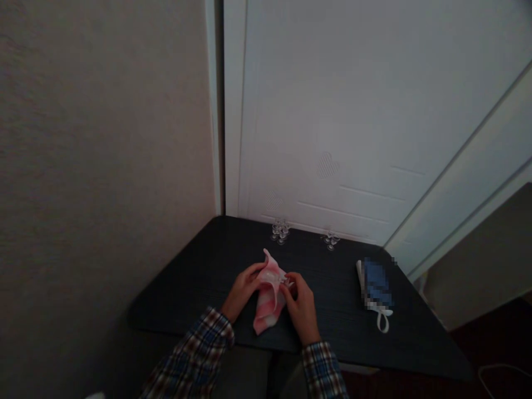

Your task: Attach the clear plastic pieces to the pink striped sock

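Note:
A pink and white cloth (270,305) is held above the near part of a dark table, with a small clear object (272,277) partly wrapped in it. My left hand (243,289) is closed on the cloth from the left side. On the right, my right hand (301,305) has its fingertips pinched at the clear object's end, against the cloth's edge. The object's full shape is hidden by the cloth and fingers.
Clear small glass-like pieces (280,230) stand in a cluster at the back of the dark table (199,277); a smaller group (331,240) is to their right. A blurred blue and white item (376,285) with a loop lies at the right. A white panel rises behind.

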`<state>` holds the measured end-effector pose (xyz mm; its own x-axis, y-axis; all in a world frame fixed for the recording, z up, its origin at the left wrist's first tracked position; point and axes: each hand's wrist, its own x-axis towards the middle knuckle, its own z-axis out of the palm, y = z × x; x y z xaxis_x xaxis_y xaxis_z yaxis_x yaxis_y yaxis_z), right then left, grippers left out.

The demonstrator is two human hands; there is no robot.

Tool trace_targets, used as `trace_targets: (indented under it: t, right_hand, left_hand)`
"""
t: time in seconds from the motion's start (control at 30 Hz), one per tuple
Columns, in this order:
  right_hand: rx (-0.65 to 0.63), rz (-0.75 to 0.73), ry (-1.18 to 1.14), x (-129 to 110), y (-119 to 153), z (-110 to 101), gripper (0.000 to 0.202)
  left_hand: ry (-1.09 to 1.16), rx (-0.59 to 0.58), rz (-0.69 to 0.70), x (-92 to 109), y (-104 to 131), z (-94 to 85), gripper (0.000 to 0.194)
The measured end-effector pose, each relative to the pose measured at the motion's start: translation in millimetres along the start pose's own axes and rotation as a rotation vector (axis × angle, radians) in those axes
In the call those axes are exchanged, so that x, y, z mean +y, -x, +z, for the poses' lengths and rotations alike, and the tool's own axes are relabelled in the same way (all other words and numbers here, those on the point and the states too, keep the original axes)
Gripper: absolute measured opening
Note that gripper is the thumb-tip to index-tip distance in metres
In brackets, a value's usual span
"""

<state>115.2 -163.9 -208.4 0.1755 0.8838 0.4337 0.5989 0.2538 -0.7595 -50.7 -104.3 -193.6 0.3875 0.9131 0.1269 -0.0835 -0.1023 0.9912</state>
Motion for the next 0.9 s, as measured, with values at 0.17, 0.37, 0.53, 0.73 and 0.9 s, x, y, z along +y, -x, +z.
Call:
trace_targets:
  t: [0.17, 0.37, 0.53, 0.73, 0.9]
  right_hand:
    - [0.013, 0.010, -0.012, 2, 0, 0, 0.024]
    - [0.019, -0.010, -0.028, 1, -1, -1, 0.024]
    - [0.021, -0.034, -0.042, 1, -1, -1, 0.023]
    - [0.011, -0.041, -0.049, -1, -1, -2, 0.025]
    - [0.001, -0.030, -0.037, -1, 0, -2, 0.026]
  left_hand:
    - [0.008, -0.022, -0.007, 2, -1, 3.0, 0.033]
    - [-0.008, -0.012, 0.005, -3, -3, 0.9, 0.031]
    - [-0.038, -0.006, 0.048, -8, -6, -1.0, 0.024]
    - [-0.075, 0.003, 0.079, -7, -5, -1.7, 0.020]
    - [-0.091, -0.001, 0.072, -7, -4, -1.0, 0.021]
